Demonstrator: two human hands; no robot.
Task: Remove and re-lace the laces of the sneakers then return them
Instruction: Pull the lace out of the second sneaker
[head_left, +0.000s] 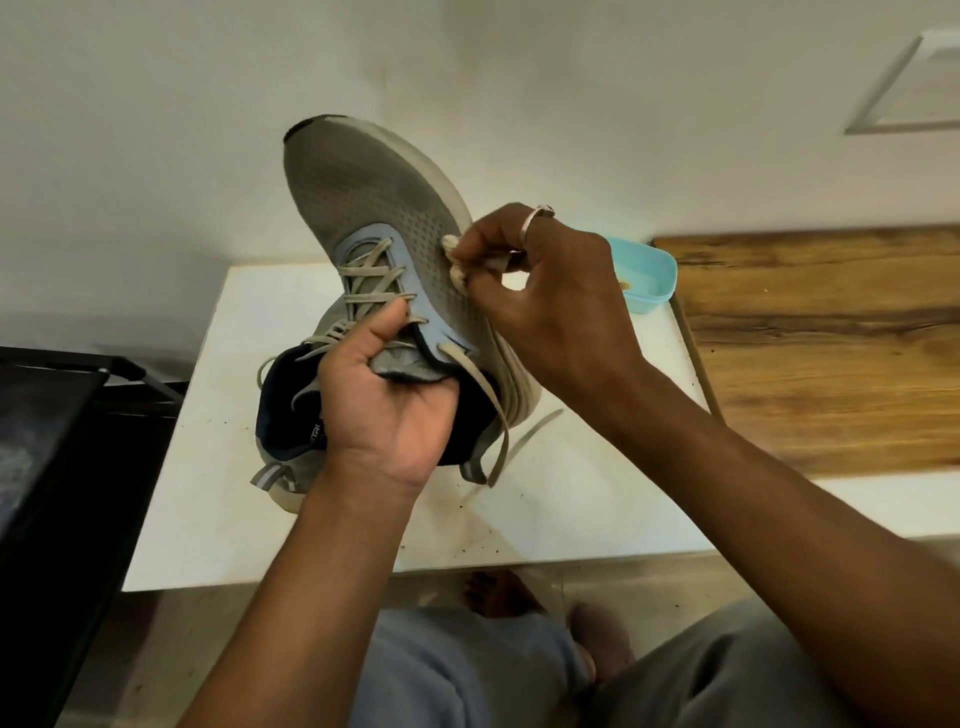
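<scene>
Grey sneaker (363, 208), white cloth (451, 244), inner lettering (315, 435) unreadable

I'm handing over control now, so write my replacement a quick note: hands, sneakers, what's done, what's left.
Left hand grips the raised grey sneaker by its tongue.
Right hand pinches a white cloth wad against its mesh side.
Second sneaker lies beneath on the white table.
Done: lace ends loose.
Left: laces are threaded; pull out, re-lace both, return.
</scene>
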